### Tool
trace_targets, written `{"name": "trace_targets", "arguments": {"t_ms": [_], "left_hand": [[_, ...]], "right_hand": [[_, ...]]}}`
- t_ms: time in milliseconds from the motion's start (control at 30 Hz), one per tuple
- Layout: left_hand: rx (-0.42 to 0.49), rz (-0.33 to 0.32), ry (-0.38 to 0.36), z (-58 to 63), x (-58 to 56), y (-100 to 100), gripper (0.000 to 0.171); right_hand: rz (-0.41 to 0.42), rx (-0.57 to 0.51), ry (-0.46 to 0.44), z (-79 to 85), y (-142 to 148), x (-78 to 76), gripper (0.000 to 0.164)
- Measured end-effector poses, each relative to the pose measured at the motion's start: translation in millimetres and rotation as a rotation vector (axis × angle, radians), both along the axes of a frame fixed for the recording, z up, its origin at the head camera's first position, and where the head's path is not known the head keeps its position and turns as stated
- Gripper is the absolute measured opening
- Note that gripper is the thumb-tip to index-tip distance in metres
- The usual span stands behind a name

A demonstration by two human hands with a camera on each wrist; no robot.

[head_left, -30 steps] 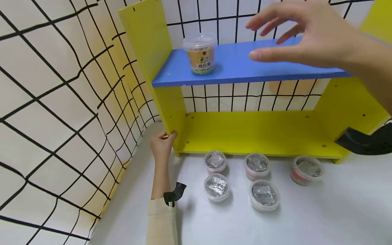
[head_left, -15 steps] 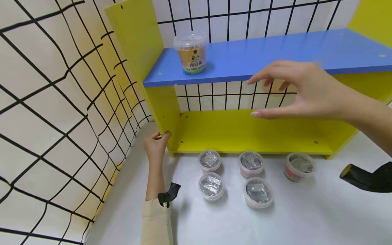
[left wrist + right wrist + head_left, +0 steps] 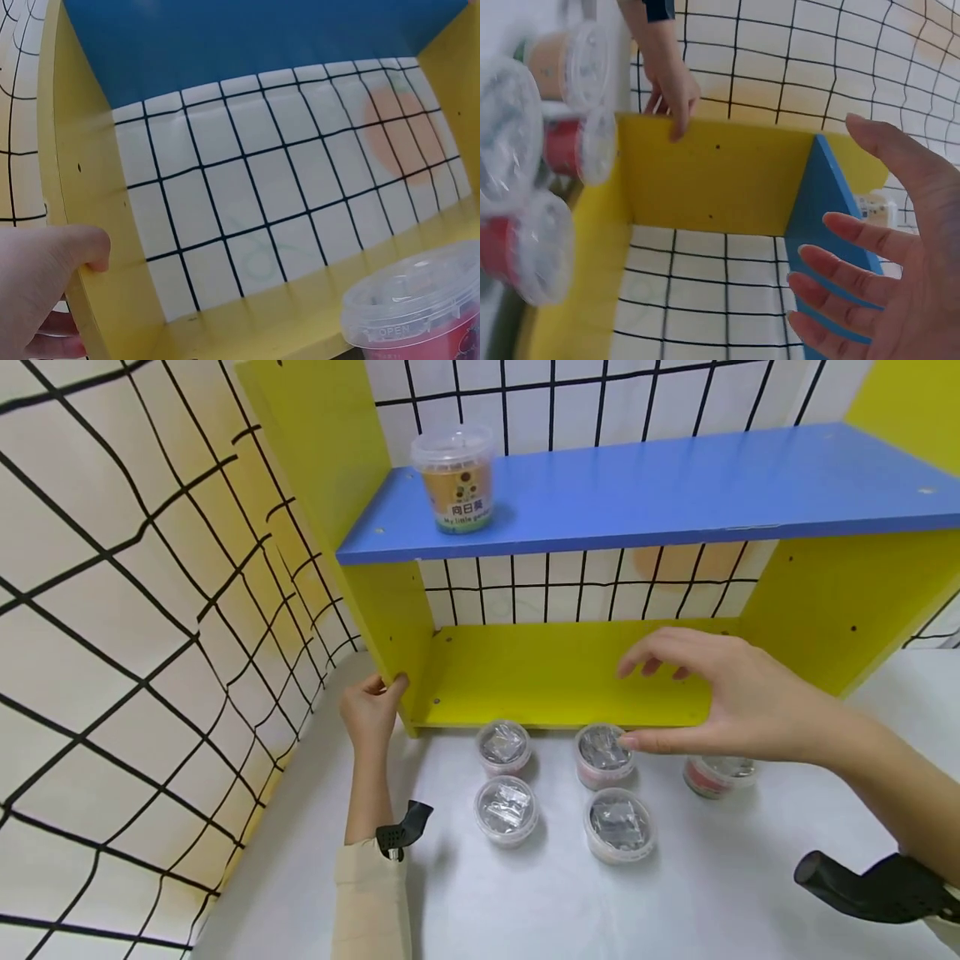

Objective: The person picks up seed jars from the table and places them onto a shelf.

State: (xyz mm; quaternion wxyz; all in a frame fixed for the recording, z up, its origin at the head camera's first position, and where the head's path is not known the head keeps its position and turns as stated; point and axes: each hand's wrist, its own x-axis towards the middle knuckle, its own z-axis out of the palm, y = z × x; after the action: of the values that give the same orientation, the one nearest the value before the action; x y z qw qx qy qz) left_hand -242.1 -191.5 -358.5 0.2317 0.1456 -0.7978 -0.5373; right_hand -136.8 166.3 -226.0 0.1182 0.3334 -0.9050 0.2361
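My left hand [image 3: 371,714] grips the front edge of the left side panel [image 3: 378,635] of a yellow shelf unit. In the left wrist view its thumb lies on the panel's inner face, with the other fingers round the outside. My right hand [image 3: 720,702] holds nothing; thumb and fingers are spread apart, in front of the yellow bottom board [image 3: 525,668]. Its thumb overlaps a lidded clear plastic cup [image 3: 600,760], and the hand partly covers another cup [image 3: 708,781] at the right. A cup with an orange label [image 3: 457,485] stands on the blue shelf [image 3: 637,485].
More lidded cups stand on the white table [image 3: 540,910]: one [image 3: 504,747] by the unit's front edge, and two nearer, at left [image 3: 506,810] and right [image 3: 618,827]. A black grid on white covers the wall [image 3: 112,652] at left and behind.
My right hand has come down from above the blue shelf to just over the cups by the bottom board. The left hand keeps its grip on the panel. The head view has shifted slightly.
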Motion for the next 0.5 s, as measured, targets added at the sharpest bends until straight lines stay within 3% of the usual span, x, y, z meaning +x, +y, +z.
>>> {"name": "trace_targets", "arguments": {"t_ms": [367, 500], "left_hand": [[-0.009, 0.007, 0.018, -0.2, -0.1, 0, 0.026], [-0.009, 0.004, 0.019, 0.4, -1.0, 0, 0.026]], "right_hand": [[-0.003, 0.037, -0.144, -32.1, -4, 14.4, 0.057], [-0.021, 0.043, -0.156, -43.0, -4, 19.5, 0.060]]}}
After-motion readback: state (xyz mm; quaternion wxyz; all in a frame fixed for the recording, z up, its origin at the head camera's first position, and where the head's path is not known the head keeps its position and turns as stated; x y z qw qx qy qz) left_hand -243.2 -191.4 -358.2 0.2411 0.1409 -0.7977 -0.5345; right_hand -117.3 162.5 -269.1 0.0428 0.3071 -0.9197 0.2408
